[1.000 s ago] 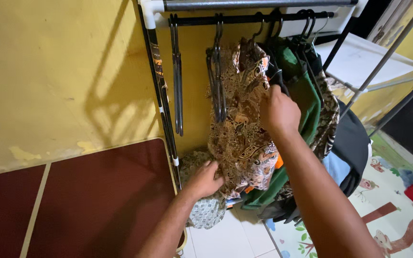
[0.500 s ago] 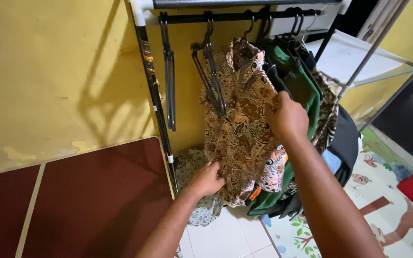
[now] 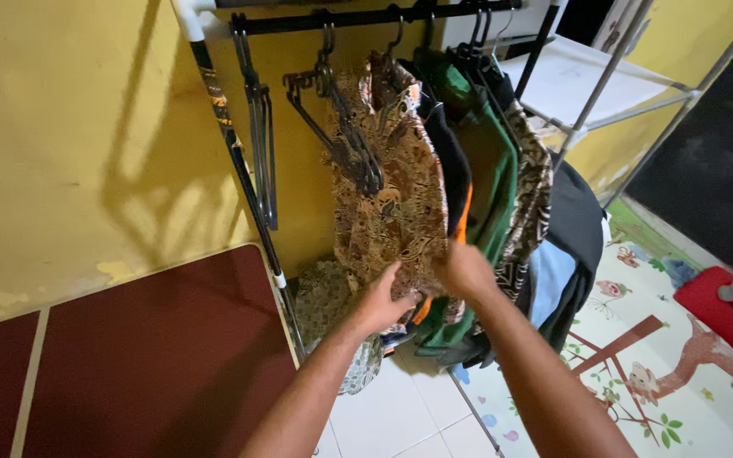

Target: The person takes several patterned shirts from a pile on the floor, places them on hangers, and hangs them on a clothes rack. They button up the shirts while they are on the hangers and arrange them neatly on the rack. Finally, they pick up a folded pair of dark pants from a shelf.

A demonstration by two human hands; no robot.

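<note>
Brown paisley-patterned cloth shirt [image 3: 388,203] hangs from black clothes rail [image 3: 358,17], near its left end, beside green garment [image 3: 494,182]. Fabric creased, hem bunched. Left hand [image 3: 381,298] and right hand [image 3: 466,270] both grip the hem.

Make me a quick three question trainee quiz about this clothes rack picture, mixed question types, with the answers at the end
1. True or false: both hands touch the lower part of the brown patterned shirt.
2. What hangs bare on the rail just left of that shirt? A) towels B) empty hangers C) a bag
3. What colour is the garment hanging behind the dark one, right of the patterned shirt?

Key
1. True: the left hand and right hand meet at its hem.
2. B
3. Green: the green garment.
</note>
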